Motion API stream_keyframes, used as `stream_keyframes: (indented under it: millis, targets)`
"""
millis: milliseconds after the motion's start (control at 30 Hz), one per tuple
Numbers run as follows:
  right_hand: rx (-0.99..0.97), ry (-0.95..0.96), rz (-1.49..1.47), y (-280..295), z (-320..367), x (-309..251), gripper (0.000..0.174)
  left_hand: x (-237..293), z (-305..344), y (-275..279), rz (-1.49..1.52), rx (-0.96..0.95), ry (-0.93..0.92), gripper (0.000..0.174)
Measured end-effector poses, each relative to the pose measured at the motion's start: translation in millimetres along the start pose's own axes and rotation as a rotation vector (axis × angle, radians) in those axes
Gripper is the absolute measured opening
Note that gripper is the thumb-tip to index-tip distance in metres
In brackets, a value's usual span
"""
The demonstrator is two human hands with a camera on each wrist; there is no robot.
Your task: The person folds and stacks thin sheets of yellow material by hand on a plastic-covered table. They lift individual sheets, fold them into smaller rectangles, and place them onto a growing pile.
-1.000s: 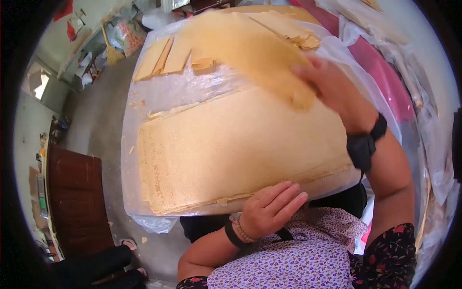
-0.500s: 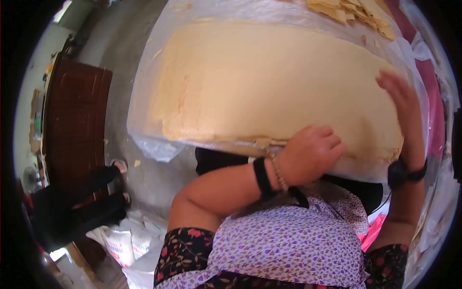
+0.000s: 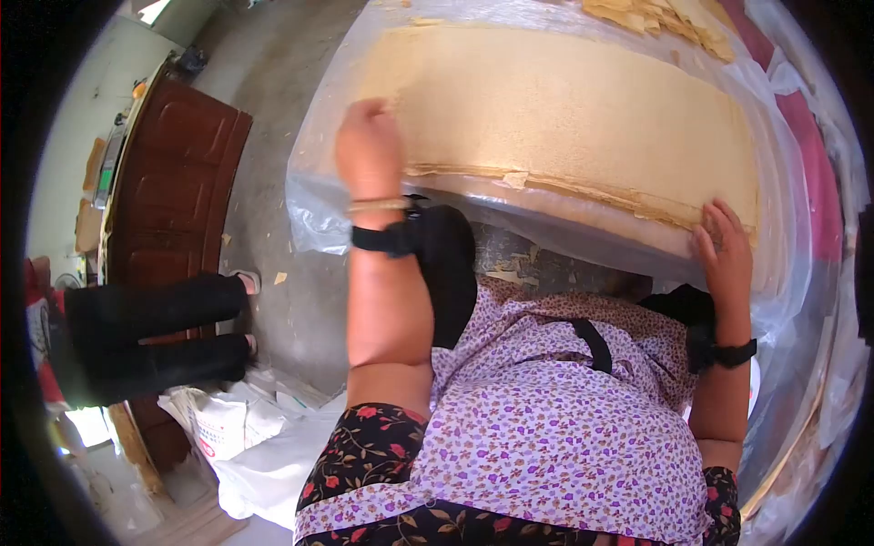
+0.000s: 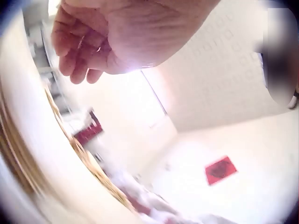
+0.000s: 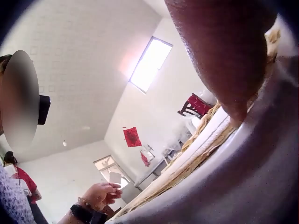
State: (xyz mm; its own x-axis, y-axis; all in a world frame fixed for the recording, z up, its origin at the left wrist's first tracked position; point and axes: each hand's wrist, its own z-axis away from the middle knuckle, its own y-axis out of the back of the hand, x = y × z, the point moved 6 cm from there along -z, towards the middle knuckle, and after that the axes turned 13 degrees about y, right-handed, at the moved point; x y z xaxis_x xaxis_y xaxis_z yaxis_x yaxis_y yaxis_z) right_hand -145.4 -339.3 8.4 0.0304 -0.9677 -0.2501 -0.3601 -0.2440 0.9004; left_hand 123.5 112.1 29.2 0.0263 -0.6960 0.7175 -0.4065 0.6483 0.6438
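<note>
A stack of thin, pale yellow sheets [image 3: 564,109] lies on a plastic-covered table. In the head view the left hand [image 3: 369,150] is over the stack's left end, its fingers curled; the left wrist view shows these fingers bent [image 4: 81,51] with nothing visible in them. Behind that hand or at its fingertips, the right wrist view shows a small pale square [image 5: 115,177]; which of the two is unclear. The right hand [image 3: 726,250] rests at the near right corner of the stack, fingers extended; close up, a finger [image 5: 236,105] touches the layered edge.
Folded yellow sheets [image 3: 669,20] lie at the table's far side. Clear plastic [image 3: 319,218] hangs over the near left corner. A brown cabinet [image 3: 177,164], a person in dark trousers [image 3: 164,337] and white sacks [image 3: 264,446] are to the left.
The left hand has swung from the near edge to the stack's left end. The right hand has come down from the right side to the near right corner. The head view has shifted.
</note>
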Motion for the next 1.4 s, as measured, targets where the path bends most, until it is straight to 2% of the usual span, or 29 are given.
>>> stream_keyframes:
  millis: [67, 167, 200, 300, 400, 467, 500, 600, 700, 800, 1000, 1100, 1200, 1300, 1400]
  targets:
    - [0.020, -0.029, -0.248, -3.1, -16.5, -28.7, 0.036, -59.9, -29.5, 18.9, -0.021, 0.109, 0.051, 0.024]
    - [-0.009, 0.121, -0.472, -14.1, -46.7, -94.2, 0.026, -130.8, -45.0, 17.0, 0.315, -0.167, 0.449, 0.029]
    - [-0.011, 0.180, -0.451, -19.9, -55.9, -114.2, 0.025, -122.3, -35.5, 26.5, 0.313, -0.197, 0.490, 0.030]
    - [-0.025, 0.346, -0.445, -43.8, -80.9, -170.3, 0.023, -133.8, -41.4, 18.6, 0.212, -0.285, 0.333, 0.029]
    - [-0.044, 0.466, -0.536, -59.9, -101.4, -219.8, 0.021, -120.5, -39.7, 10.7, 0.043, -0.214, 0.170, 0.026]
    - [-0.048, 0.514, -0.576, -67.9, -112.0, -243.8, 0.020, -103.2, -36.0, 17.9, -0.079, -0.217, 0.249, 0.025]
    - [-0.043, 0.516, -0.591, -72.2, -117.1, -250.0, 0.019, -98.9, -33.9, 20.8, -0.140, -0.223, 0.287, 0.024]
    - [-0.031, 0.523, -0.624, -82.4, -132.1, -263.7, 0.018, -102.6, -32.3, 15.4, 0.108, -0.244, 0.216, 0.024]
    - [-0.040, 0.518, -0.635, -88.6, -142.6, -273.8, 0.016, -83.6, -23.1, 27.2, 0.077, -0.211, 0.189, 0.023]
    - [-0.028, 0.507, -0.652, -102.2, -148.4, -275.9, 0.014, -79.4, -31.8, 27.8, 0.032, 0.013, -0.009, 0.023]
    - [0.052, 0.520, -0.665, -111.4, -145.7, -274.0, 0.012, -61.8, -33.7, 4.3, -0.003, -0.155, 0.119, 0.026]
    - [0.071, 0.539, -0.655, -116.3, -143.8, -269.4, 0.012, -66.0, -36.5, 10.7, -0.047, -0.041, 0.180, 0.027]
    - [0.068, 0.552, -0.593, -114.5, -140.3, -266.8, 0.013, -86.5, -38.7, 20.8, -0.019, -0.121, 0.273, 0.028]
    - [0.065, 0.524, -0.555, -109.7, -142.0, -267.8, 0.015, -87.2, -41.4, 16.4, -0.071, -0.154, 0.207, 0.026]
    - [0.097, 0.548, -0.514, -110.6, -145.4, -271.0, 0.018, -98.0, -46.7, 8.5, 0.268, -0.209, 0.273, 0.026]
